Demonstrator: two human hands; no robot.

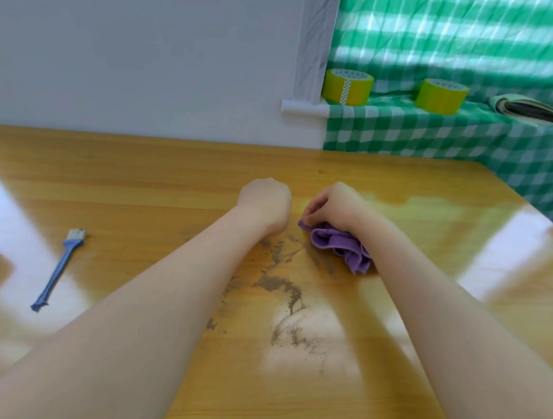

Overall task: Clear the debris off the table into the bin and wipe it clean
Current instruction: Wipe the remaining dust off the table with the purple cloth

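Nothing readable; print inside the left tape roll [347,87] is blurred.

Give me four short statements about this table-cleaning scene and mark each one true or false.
1. The right hand has a grip on a crumpled purple cloth on the glossy wooden table. True.
2. The blue-handled brush with pale bristles lies on top of the cloth. False: it lies on bare table far to the left, and no hand touches it.
3. Brown dirt smears are on the table between the two forearms. True.
4. The two yellow-green tape rolls stand on the wooden table. False: they sit on the green checked covering beyond it.
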